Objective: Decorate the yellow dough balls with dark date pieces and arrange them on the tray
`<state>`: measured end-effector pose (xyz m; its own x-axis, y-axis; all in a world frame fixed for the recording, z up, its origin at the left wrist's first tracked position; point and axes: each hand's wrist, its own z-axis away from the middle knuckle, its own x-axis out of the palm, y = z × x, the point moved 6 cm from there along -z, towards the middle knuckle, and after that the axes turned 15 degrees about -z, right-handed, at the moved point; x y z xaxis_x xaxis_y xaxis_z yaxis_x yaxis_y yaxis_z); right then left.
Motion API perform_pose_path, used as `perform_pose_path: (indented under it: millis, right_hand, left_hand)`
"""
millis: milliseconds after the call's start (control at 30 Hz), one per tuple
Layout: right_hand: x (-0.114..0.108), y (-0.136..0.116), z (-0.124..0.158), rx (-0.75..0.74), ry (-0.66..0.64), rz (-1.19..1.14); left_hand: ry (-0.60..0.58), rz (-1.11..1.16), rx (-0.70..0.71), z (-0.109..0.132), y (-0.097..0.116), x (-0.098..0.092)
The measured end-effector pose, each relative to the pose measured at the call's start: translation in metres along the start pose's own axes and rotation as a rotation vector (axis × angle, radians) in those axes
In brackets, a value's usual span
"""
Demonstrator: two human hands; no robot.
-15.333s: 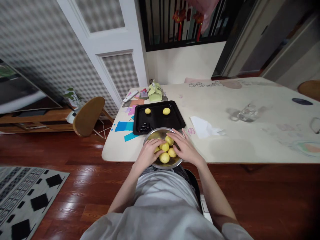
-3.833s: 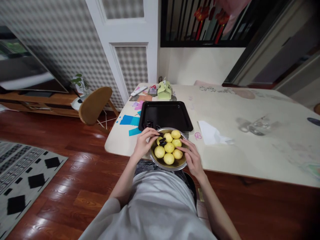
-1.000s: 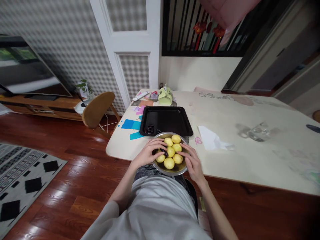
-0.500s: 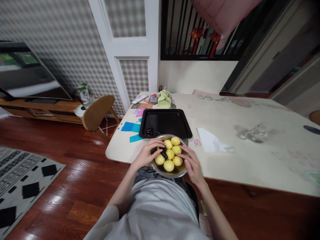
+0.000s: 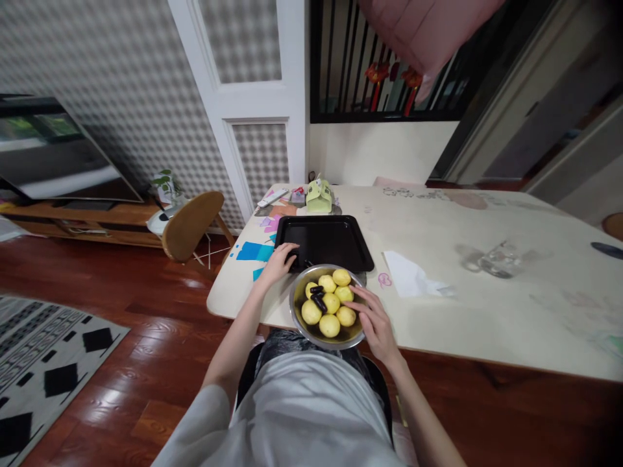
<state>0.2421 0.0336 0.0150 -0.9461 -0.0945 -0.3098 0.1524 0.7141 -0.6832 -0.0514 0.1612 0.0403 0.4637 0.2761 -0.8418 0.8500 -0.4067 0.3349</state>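
Observation:
A round metal bowl [image 5: 298, 324] holds several lemons [image 5: 329, 325] and a few small, glossy black oblong pieces [image 5: 318, 303], whose kind I cannot make out. It stands at the table's near edge, in front of my body. My left hand [image 5: 278, 264] reaches over the near left corner of a black rectangular tray [image 5: 326, 237]. Its thumb and fingers are apart and curved over the spot, hiding most of what lies there. My right hand [image 5: 377, 324] lies over the bowl's right rim, fingers stretched out and touching the lemons at that side.
On the white table [image 5: 438, 324] are a crumpled white paper [image 5: 411, 275], a clear glass [image 5: 501, 259] and, behind the tray, a green tissue box [image 5: 319, 196] and a white remote [image 5: 272, 198]. A wooden chair [image 5: 192, 227] stands left. A pink balloon [image 5: 428, 32] hangs above.
My left hand has left the bowl and moved forward to the tray's near left corner, over the black pieces seen there before. The black pieces among the lemons are now uncovered. My right hand stays.

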Motion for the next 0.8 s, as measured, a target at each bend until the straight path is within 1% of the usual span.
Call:
perform_pose_path:
  millis: [67,133,267,600,800]
  right_hand:
    - [0.000,0.000,0.000,0.011,0.001,0.001]
    - [0.000,0.000,0.000,0.014,0.001,0.000]
    - [-0.001,0.000,0.000,0.010,0.010,-0.004]
    - [0.000,0.001,0.000,0.016,-0.001,-0.002]
    - [-0.001,0.000,-0.001,0.025,0.008,0.006]
  left_hand:
    - [-0.054,-0.072,-0.032,-0.010,-0.011,0.013]
    - [-0.073,-0.099,-0.042,-0.015,-0.015,0.023]
    - [-0.074,-0.124,-0.046,-0.013,-0.016,0.032]
    - [-0.031,-0.153,-0.040,-0.011,-0.014,0.028]
    - [-0.076,-0.138,-0.001,-0.009,-0.008,0.026]
